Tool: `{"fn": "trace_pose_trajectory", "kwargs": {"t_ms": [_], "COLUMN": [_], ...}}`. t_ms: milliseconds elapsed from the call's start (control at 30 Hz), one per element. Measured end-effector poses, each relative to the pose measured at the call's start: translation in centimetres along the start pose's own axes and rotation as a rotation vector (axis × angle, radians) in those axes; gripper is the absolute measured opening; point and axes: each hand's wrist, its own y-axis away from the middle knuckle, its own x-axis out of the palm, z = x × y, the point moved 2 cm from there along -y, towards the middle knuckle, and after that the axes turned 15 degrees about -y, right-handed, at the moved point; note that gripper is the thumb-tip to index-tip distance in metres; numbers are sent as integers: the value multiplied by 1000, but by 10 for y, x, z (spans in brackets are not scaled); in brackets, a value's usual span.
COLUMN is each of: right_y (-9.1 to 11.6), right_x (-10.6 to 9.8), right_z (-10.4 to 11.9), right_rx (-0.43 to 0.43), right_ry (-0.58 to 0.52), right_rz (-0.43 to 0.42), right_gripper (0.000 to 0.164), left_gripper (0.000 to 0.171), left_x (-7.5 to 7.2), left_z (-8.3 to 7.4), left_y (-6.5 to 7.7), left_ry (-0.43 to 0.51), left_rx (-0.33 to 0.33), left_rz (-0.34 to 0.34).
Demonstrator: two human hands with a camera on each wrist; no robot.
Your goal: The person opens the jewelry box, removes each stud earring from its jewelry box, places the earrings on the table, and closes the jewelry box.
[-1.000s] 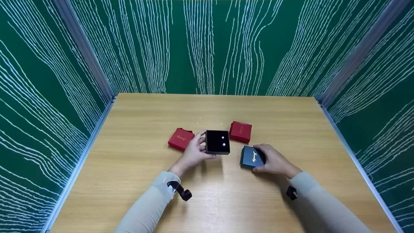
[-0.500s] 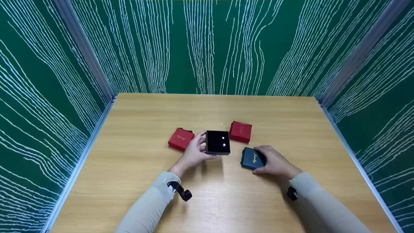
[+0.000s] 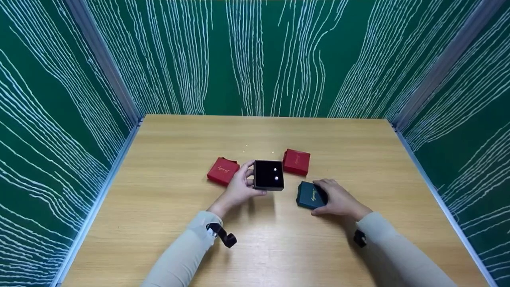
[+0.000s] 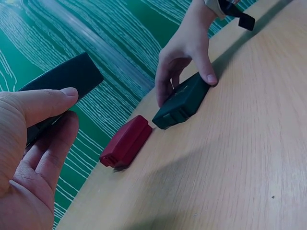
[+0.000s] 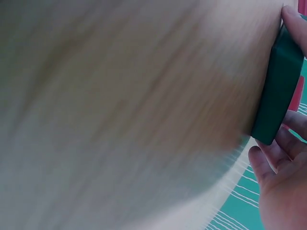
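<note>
My left hand [image 3: 239, 185] grips a dark, lidless jewelry box [image 3: 263, 175] above the table, its black insert facing up. Two small pearl-like studs [image 3: 275, 173] sit on the insert's right side. In the left wrist view the thumb lies along the outside of this dark box [image 4: 72, 76]. To the right, my right hand [image 3: 340, 199] holds a green jewelry box lid [image 3: 308, 194] with gold script, thumb and fingers at opposite edges. It rests on the table in the left wrist view; its underside is hidden. The right wrist view shows the green lid [image 5: 280, 86] at its right edge.
One red jewelry box [image 3: 223, 171] lies just left of my left hand. Another red jewelry box [image 3: 297, 162] stands behind, between the hands. A few tiny pale specks [image 3: 245, 147] dot the wooden table [image 3: 179, 139]. Green patterned walls [image 3: 247, 59] enclose its back and sides.
The green lid and my right hand have shifted slightly toward me, and the script has gone from whitish to gold. My left hand and its box have barely moved.
</note>
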Motion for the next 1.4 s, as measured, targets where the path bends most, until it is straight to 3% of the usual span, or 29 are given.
{"fn": "trace_pose_trajectory", "kwargs": {"t_ms": [233, 567, 767, 1400], "right_y": [-1, -3, -5, -12], "right_x": [-10, -22, -23, -20], "right_z": [13, 37, 50, 78], "right_rx": [-75, -66, -95, -225], "right_ry": [-19, -68, -109, -173], "right_rz": [-56, -102, -128, -191], "right_gripper": [112, 95, 79, 55], "left_gripper": [110, 111, 110, 110], "left_x": [0, -1, -2, 0], "left_z": [0, -1, 0, -1], "left_y": [-1, -1, -1, 0], "left_ry": [16, 3, -3, 1], "left_rx": [37, 30, 32, 4], "left_rz": [-1, -5, -4, 1]}}
